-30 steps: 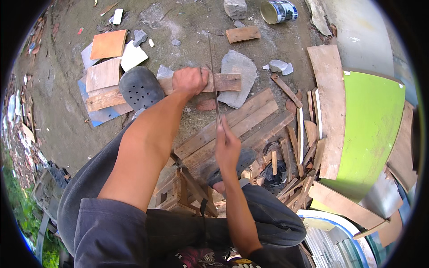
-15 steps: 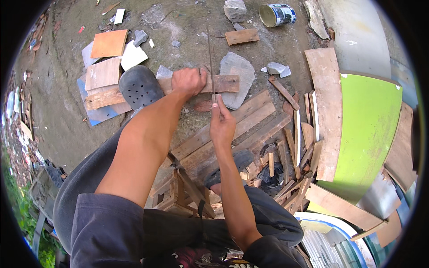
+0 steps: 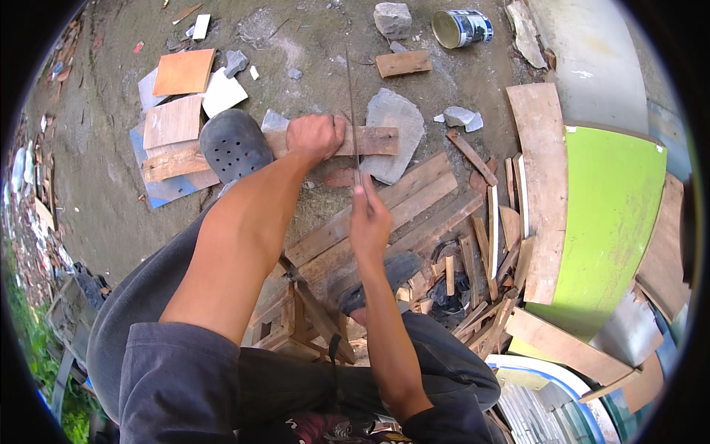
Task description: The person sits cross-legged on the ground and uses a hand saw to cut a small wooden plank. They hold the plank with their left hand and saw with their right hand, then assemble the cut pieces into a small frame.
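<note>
A short wooden plank [image 3: 380, 140] lies crosswise on the ground, its right end resting on a flat grey stone [image 3: 403, 122]. My left hand [image 3: 316, 138] is closed over the plank, just left of the saw. A dark perforated clog on my left foot [image 3: 235, 144] presses on the plank further left. My right hand [image 3: 370, 222] is closed round the near end of a saw [image 3: 350, 96], whose thin blade shows edge-on and points away from me across the plank. The saw's handle is mostly hidden by my fingers.
Longer planks [image 3: 392, 203] lie under my right forearm. Wood offcuts [image 3: 481, 251] are heaped to the right, beside a green board [image 3: 614, 222]. Flat board pieces [image 3: 185, 72] lie at left. A tin can [image 3: 462, 28] and a stone [image 3: 393, 20] stand at the far side.
My right hand has drawn the saw a little toward me across the plank. My left hand and foot stay in place on the plank.
</note>
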### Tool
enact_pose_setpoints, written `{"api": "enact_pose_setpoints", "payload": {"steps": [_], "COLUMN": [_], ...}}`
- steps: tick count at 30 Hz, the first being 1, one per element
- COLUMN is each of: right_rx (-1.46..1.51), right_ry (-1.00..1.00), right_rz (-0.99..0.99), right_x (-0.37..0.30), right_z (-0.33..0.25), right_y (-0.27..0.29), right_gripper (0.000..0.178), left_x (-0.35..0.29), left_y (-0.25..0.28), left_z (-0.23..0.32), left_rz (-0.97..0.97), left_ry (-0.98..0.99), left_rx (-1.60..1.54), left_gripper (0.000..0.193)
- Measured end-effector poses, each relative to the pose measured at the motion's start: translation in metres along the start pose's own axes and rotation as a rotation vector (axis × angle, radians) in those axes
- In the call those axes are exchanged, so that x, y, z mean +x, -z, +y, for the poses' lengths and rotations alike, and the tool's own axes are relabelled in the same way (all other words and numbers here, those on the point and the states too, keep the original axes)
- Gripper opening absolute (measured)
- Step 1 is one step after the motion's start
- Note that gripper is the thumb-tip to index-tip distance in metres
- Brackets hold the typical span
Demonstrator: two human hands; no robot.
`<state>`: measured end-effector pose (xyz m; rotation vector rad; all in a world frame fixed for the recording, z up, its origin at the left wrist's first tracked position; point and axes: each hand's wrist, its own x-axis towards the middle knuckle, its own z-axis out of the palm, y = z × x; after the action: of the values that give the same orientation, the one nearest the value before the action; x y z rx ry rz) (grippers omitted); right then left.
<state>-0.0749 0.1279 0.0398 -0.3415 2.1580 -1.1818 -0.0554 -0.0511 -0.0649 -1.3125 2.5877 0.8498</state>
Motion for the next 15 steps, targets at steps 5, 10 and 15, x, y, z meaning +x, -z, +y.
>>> {"api": "enact_pose_setpoints", "payload": {"steps": [5, 10, 15], "right_rx": [-0.053, 0.021, 0.005], "right_ry": [-0.359, -0.152, -0.216], "right_rz": [-0.121, -0.084, -0.081], "right_x": [-0.138, -0.022, -0.050], "right_z": [0.012, 0.006, 0.005], "right_y": [0.074, 0.016, 0.020], "right_gripper": [0.042, 0.044, 0.043], "left_x": [0.000, 0.000, -0.005], "left_y": [0.007, 0.009, 0.007], "left_z": [-0.007, 0.003, -0.007], "left_rz": [-0.017, -0.049, -0.049], "left_ry": [0.042, 0.043, 0.040], "left_rx": [-0.011, -0.005, 0.009], "left_gripper": [0.052, 0.052, 0.051]}}
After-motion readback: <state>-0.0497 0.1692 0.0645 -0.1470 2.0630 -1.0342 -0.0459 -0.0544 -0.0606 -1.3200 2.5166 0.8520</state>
